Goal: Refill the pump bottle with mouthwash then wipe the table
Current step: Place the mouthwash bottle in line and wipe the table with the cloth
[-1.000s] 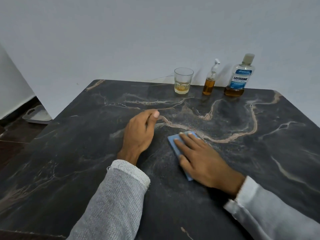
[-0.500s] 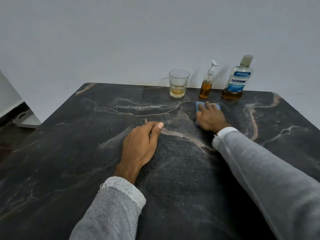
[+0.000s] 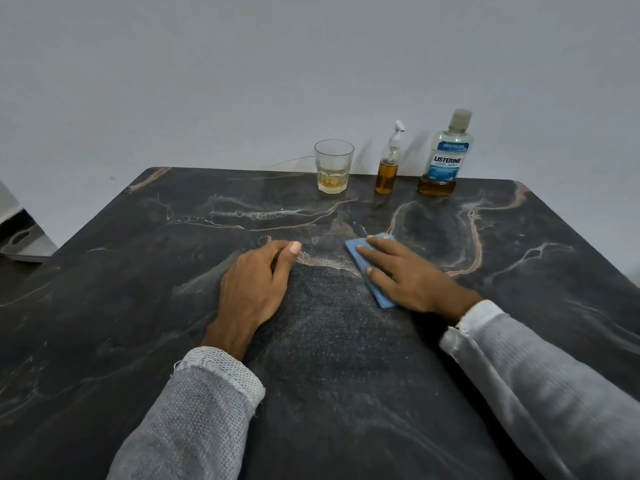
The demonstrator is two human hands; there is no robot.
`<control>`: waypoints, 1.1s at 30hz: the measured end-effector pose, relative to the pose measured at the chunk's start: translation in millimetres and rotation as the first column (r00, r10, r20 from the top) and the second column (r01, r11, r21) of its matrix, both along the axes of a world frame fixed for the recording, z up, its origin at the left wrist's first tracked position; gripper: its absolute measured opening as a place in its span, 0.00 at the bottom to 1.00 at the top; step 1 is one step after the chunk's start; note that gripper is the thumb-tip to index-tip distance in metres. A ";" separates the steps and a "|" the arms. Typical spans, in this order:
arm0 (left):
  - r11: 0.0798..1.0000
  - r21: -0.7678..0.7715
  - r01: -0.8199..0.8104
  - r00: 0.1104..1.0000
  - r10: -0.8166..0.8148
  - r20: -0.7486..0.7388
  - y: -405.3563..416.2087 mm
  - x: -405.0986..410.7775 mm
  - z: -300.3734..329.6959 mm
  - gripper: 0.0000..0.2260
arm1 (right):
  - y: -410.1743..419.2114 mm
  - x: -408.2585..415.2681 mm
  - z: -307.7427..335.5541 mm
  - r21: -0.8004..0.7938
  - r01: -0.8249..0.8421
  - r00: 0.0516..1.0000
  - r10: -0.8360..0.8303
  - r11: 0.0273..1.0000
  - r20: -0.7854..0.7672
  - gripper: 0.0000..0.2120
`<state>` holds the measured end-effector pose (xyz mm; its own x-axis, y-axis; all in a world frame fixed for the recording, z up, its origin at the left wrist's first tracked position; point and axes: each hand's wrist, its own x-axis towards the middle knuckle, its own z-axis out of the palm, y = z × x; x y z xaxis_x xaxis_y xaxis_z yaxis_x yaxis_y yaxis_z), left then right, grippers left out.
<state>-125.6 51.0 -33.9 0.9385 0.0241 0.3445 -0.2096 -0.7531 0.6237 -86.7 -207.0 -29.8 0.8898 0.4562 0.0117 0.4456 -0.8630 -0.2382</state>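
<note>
Head view shows the wiping step: the right hand [image 3: 412, 275] presses flat on a blue folded cloth [image 3: 369, 268] mid dark marble tabletop [image 3: 138, 306], left hand [image 3: 256, 285] resting loose, the refilled amber pump bottle [image 3: 388, 168] standing far back, so next comes sweeping unwiped areas.

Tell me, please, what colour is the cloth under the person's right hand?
Light blue. The cloth shows in the head view, pressed flat by the right hand.

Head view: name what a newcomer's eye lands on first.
The right hand pressing a blue cloth flat on the dark marble table, mid-table. The left hand rests beside it. Along the far edge stand a glass, an amber pump bottle and a Listerine bottle.
</note>
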 end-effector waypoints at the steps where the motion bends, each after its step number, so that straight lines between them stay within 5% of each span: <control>1: 1.000 -0.001 -0.003 1.000 0.003 -0.001 -0.2 -0.2 0.2 0.31 | -15.0 -4.3 0.4 0.002 0.062 0.998 -0.062 0.998 0.011 0.25; 4: 1.000 -0.007 -0.013 1.000 0.013 -0.007 -0.2 -1.2 0.5 0.32 | -54.7 -17.0 -1.5 -0.007 0.256 0.966 -0.255 0.967 0.043 0.25; 8: 1.000 0.003 -0.013 1.000 0.013 -0.018 0.3 -1.2 0.6 0.32 | -69.8 -41.2 -14.4 -0.025 0.319 0.943 -0.315 0.947 0.103 0.25; 13: 1.000 0.010 -0.021 0.999 0.021 -0.024 -1.8 -2.6 2.9 0.34 | -31.3 -87.3 -7.6 -0.148 0.153 0.977 -0.128 0.977 0.168 0.28; 17: 1.000 0.003 -0.029 0.999 0.029 -0.022 -2.8 -4.3 3.8 0.32 | 29.7 -116.7 -12.1 -0.056 0.109 0.993 -0.106 0.993 0.052 0.34; 23: 0.999 -0.017 -0.046 0.998 0.045 -0.042 -2.2 -4.1 5.1 0.32 | 100.3 -95.9 -15.7 -0.018 0.045 0.997 -0.044 0.999 0.067 0.28; 29: 0.999 -0.027 -0.038 0.998 0.037 -0.052 -0.9 -6.5 5.2 0.32 | 80.2 -86.2 -16.0 -0.068 0.005 0.998 -0.001 0.998 0.058 0.29; 33: 0.999 -0.037 -0.033 0.997 0.031 -0.064 0.9 -4.4 5.2 0.33 | 31.3 -60.0 -14.0 -0.099 0.174 0.983 -0.168 0.980 0.067 0.30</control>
